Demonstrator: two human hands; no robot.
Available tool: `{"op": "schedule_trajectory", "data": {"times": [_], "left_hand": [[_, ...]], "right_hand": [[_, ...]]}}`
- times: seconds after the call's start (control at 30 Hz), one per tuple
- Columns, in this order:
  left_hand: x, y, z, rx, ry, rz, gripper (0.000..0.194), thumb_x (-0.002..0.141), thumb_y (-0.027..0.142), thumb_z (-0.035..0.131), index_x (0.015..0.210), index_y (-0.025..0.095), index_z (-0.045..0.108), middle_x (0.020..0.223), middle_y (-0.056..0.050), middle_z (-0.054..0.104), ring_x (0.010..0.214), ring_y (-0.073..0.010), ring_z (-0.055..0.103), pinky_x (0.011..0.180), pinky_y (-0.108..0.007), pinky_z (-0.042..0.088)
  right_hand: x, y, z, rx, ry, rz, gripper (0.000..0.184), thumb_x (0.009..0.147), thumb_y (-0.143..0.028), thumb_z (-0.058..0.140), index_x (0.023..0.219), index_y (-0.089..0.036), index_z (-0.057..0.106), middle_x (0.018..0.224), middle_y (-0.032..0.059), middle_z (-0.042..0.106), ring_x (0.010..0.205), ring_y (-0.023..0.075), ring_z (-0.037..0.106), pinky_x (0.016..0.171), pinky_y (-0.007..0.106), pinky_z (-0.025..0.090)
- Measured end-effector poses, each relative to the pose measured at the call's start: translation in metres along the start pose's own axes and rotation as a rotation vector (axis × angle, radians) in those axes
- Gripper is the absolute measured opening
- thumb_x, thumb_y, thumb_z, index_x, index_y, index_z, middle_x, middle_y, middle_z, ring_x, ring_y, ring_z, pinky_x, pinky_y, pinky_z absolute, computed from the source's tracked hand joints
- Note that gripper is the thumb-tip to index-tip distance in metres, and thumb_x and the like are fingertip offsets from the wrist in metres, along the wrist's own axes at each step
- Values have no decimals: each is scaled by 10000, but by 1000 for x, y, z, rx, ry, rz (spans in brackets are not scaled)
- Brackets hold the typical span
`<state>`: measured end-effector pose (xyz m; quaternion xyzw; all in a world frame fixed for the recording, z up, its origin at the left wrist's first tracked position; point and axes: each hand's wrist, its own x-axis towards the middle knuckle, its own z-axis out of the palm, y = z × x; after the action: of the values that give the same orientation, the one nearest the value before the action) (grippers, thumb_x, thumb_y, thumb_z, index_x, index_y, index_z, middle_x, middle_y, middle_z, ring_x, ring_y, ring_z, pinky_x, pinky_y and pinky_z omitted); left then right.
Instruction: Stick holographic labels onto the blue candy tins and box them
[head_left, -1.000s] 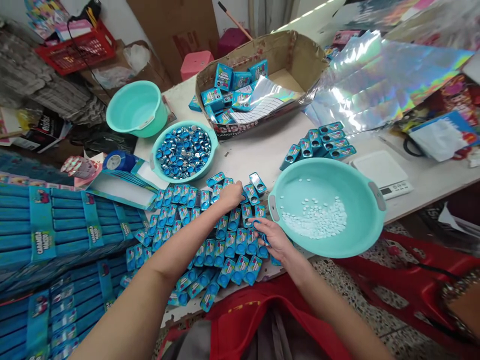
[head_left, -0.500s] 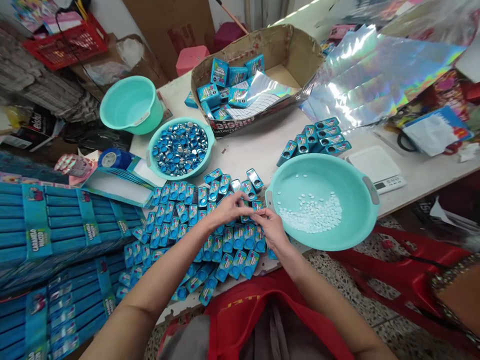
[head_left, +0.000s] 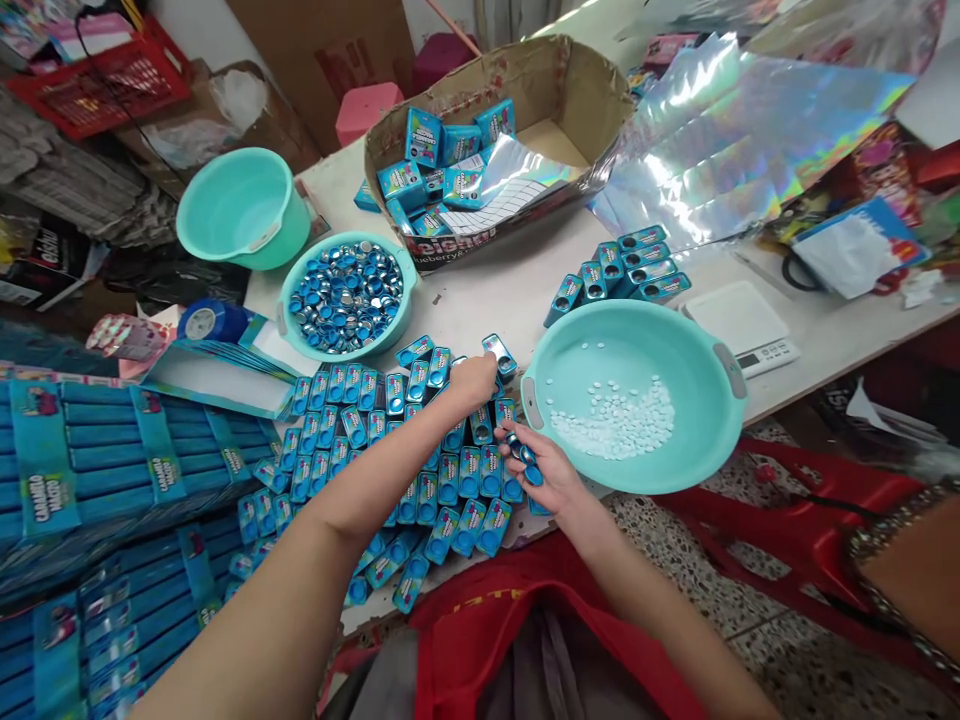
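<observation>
A: Where are the blue caps [head_left: 531,474]?
B: Several lie in the right hand [head_left: 553,472], which is half curled around them, palm turned up. Take the spread of small blue boxes [head_left: 448,478] as the clock's middle: that hand is at 3 o'clock, over the edge.

A: And the left hand [head_left: 475,380]?
B: At 2 o'clock, bent down over the boxes with its fingers curled under. I can't tell whether it grips anything, because the back of the hand hides the fingertips. A box with a dark round hole [head_left: 499,355] is just beside it.

A: What do the boxes look like on top?
B: Many have a blue round cap in one end; they stand in uneven rows, with some at 6 o'clock leaning.

A: Further out?
B: Close to 12 o'clock is a bowl [head_left: 410,278] heaped with more caps, and at 11, beyond it, a second bowl [head_left: 232,205]. Between 2 and 3 o'clock, a wide basin [head_left: 637,335] holds white tablets [head_left: 630,425], with a scale [head_left: 739,312] just past its rim. At 1 is a cardboard box [head_left: 551,95] with blue packs [head_left: 424,137] inside; at 9, stacked blue bundles [head_left: 101,450].
</observation>
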<state>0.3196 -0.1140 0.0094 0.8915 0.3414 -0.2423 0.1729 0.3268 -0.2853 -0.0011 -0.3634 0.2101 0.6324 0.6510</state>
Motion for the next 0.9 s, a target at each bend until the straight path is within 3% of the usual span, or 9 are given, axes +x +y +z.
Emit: {"op": "schedule_trajectory", "data": {"times": [0.1,0.23,0.43,0.57,0.7,0.8,0.9], "left_hand": [[5,10,0,63,-15,-50,442,786,158,624,1201,94,486,1049,-213,663,1042,-316,627,805,-357,463],[-4,-3,-2,33,3,-7,411,781,257,654,1156,137,536,1020,-168,676,1004,-302,631,765,-332,453],[-47,-22,10,-471,-49,352,410,791,487,609,1104,222,622,859,-6,645,772,-167,599,659,-246,426],[-60,-23,22,-509,-47,341,238,757,344,631,942,200,676,847,-6,612,785,-156,565,654,-242,419],[-60,-24,25,-519,62,315,149,796,234,540,875,196,661,852,-9,620,785,-152,560,684,-252,428],[-64,-22,27,-527,142,330,141,816,212,503,862,193,635,862,-11,621,787,-148,559,718,-255,437],[-65,-20,28,-563,109,385,128,804,242,547,891,189,625,873,-7,625,789,-144,566,722,-247,443]], "right_hand": [[0,-4,0,-22,-45,-3,218,709,-320,765,804,-188,621,798,19,654,514,41,473,326,111,293],[2,-9,2,-21,-10,-12,260,704,-385,769,823,-200,630,749,-4,642,486,30,435,316,99,283],[12,-4,5,-165,50,-159,329,632,-398,801,832,-184,650,661,-28,605,490,42,471,333,132,281],[17,3,6,-293,64,-214,400,650,-515,757,836,-176,652,627,-24,587,513,68,524,360,158,303],[17,-1,9,-275,43,-159,385,628,-471,788,836,-177,653,675,-24,603,508,51,520,349,147,281],[16,-6,11,-213,45,-90,352,623,-442,806,805,-182,651,596,-43,561,473,39,471,334,135,273],[17,-9,11,-160,51,-78,362,601,-435,827,794,-184,651,581,-46,555,470,35,464,325,121,276]]}}
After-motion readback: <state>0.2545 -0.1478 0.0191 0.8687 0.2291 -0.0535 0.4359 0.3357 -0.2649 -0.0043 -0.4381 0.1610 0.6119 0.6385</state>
